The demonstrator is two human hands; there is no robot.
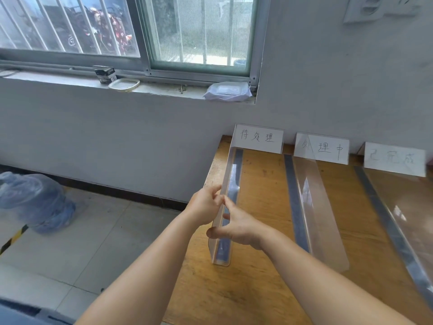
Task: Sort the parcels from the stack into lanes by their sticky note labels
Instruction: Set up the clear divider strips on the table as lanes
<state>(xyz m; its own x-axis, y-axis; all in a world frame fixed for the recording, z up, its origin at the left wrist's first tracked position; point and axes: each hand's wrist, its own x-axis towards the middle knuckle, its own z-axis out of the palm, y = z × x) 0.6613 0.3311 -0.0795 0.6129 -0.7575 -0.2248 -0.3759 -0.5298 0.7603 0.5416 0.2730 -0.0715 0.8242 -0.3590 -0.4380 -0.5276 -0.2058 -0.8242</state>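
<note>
At the wooden table's (262,289) left edge, we pinch the leftmost clear divider (230,174) between our left hand (206,205) and right hand (241,227), below the first lane label (257,138).

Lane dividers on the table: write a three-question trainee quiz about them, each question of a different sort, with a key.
1. True or false: both hands, the left hand and the right hand, are on the leftmost clear divider.
2. How many paper signs stand at the wall end of the wooden table?
A. two
B. three
C. five
3. Fill in: each divider runs alongside a strip of grey ____.

Key:
1. True.
2. B: the left sign, the middle sign and the right sign.
3. Tape.
</note>
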